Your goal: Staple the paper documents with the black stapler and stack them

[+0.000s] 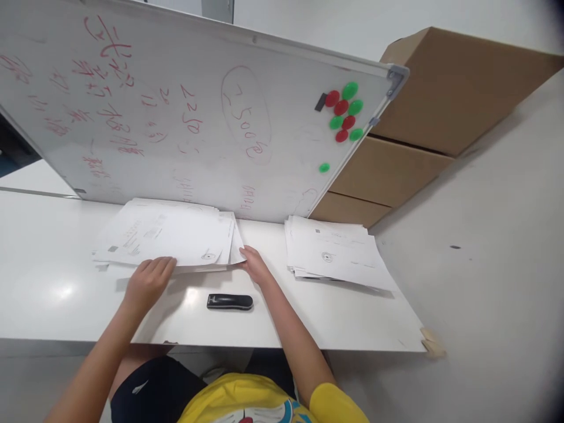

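Observation:
A stack of printed white papers (176, 235) lies on the table against the foot of the whiteboard. My left hand (151, 279) is at its near edge, fingers curled together over the sheets and thumb hidden. At the right end, my right hand (254, 264) pinches the corner of some sheets, which stick out askew from under the top ones. A black stapler (230, 302) lies on the table just in front of the stack, touched by neither hand.
Another pile of printed papers (339, 249) sits to the right, overlapping unevenly. Behind stands a whiteboard (291, 76) with red writing and several red and green magnets (341, 108). Cardboard boxes (453, 88) are stacked by the right wall. The white table (53, 258) ends close to my body.

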Tool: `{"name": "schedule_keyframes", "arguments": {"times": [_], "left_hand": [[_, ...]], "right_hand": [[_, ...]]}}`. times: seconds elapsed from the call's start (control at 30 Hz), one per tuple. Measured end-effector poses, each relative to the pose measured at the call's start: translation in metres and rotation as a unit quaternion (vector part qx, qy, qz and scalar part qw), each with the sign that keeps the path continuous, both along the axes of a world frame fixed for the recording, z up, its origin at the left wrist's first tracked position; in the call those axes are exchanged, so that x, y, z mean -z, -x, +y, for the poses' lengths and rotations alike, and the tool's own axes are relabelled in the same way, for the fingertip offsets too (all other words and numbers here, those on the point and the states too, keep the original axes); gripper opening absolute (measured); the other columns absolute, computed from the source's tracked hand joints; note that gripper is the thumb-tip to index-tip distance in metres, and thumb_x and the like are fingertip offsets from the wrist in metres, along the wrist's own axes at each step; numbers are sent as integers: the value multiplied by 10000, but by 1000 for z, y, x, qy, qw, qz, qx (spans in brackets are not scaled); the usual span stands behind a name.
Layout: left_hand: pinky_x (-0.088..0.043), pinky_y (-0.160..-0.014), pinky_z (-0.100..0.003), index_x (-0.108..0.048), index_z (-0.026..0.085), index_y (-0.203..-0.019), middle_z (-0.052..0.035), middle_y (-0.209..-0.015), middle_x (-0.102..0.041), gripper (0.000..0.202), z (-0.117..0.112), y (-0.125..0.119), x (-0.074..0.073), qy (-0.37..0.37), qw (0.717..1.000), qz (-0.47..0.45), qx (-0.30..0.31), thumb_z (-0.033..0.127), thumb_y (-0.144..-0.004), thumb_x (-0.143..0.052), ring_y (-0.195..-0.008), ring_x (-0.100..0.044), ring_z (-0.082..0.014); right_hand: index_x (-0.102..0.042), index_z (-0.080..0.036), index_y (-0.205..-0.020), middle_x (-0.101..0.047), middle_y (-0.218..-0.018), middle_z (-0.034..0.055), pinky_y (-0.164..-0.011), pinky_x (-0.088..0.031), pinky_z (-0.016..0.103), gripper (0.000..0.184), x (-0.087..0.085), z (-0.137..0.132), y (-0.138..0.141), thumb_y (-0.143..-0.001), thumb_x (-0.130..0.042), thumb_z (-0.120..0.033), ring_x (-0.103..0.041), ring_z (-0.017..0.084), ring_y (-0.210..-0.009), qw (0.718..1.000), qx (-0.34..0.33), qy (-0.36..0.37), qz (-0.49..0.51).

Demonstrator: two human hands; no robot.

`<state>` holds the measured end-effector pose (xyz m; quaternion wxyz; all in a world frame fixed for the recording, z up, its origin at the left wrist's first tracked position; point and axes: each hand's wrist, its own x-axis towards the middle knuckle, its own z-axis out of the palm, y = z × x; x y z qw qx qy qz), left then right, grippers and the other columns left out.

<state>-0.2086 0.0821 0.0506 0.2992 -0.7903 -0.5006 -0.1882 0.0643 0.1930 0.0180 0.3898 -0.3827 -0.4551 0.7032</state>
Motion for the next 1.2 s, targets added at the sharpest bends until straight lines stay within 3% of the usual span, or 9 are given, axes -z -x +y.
{"name": "schedule_keyframes", "arguments": {"times": [0.23, 0.37, 0.47, 0.57, 0.63, 0.77, 0.87, 1.03, 1.2], "left_hand": [[-532, -678, -306, -614, 177, -932, -7, -840, -708, 109, -39, 53, -19, -141, 971, -82, -177, 199, -884, -519, -776, -671, -191], [-507, -586, -240, -624, 146, -941, -13, -806, -706, 119, -56, 44, -28, -249, 947, -70, -190, 178, -832, -589, -712, -671, -166], [-519, -633, -257, -623, 170, -1024, -42, -845, -718, 206, -62, 6, -34, -267, 961, -4, -72, 222, -825, -625, -727, -674, -164], [-522, -756, -299, -580, 172, -1165, -118, -1048, -694, 318, -61, -44, -39, -94, 988, 64, 106, 313, -880, -568, -909, -670, -194], [-511, -775, -304, -538, 178, -1231, -133, -1159, -652, 369, -56, -74, -40, -23, 979, 95, 181, 322, -892, -548, -972, -647, -196], [-501, -732, -311, -583, 158, -1150, -134, -1141, -653, 287, -48, -115, -30, -1, 940, 166, 299, 213, -869, -561, -928, -632, -196], [-491, -702, -323, -641, 112, -989, -137, -1029, -677, 172, -50, -134, -12, 17, 928, 165, 332, 183, -855, -559, -873, -629, -213], [-464, -655, -344, -642, 83, -973, -148, -995, -677, 176, -57, -154, 9, 31, 946, 123, 298, 141, -852, -528, -827, -622, -234], [-446, -659, -355, -630, 66, -1005, -155, -1014, -683, 199, -54, -175, 16, 33, 961, 67, 265, 87, -854, -502, -821, -620, -235]], "right_hand": [[-668, -170, -852, -698, -822, 59, -702, -546, 388, 180, -12, 11, 34, -725, -613, -284, -655, 251, -823, 995, -8, 0, -96], [-647, -209, -1058, -673, -1128, 77, -931, -461, 409, 341, -26, -5, 29, -753, -641, -363, -561, 279, -1142, 992, 22, -19, -127], [-578, -263, -1212, -560, -1347, 50, -1051, -350, 385, 462, -51, -32, 10, -847, -510, -538, -430, 231, -1301, 998, -8, -30, -59], [-557, -259, -1267, -498, -1414, 67, -1012, -394, 440, 645, -78, -57, -23, -843, -352, -700, -452, 264, -1289, 988, -126, 6, 92], [-566, -262, -1266, -535, -1379, 65, -986, -417, 447, 672, -87, -65, -47, -810, -394, -725, -487, 278, -1255, 985, -124, 23, 118], [-694, -200, -1021, -724, -1053, 76, -926, -454, 449, 480, -68, -71, -85, -692, -697, -548, -627, 302, -1034, 997, -6, 62, 35], [-718, -163, -855, -750, -905, 93, -895, -471, 465, 397, -40, -79, -105, -659, -733, -507, -667, 309, -913, 991, 32, 128, 20], [-661, -182, -1132, -685, -1163, 122, -988, -423, 456, 649, -16, -109, -131, -776, -499, -700, -584, 297, -1151, 983, 46, 151, 94], [-641, -144, -1137, -717, -1086, 132, -975, -438, 485, 585, -3, -131, -132, -645, -802, -415, -649, 322, -1043, 981, 122, 145, 40]]}}
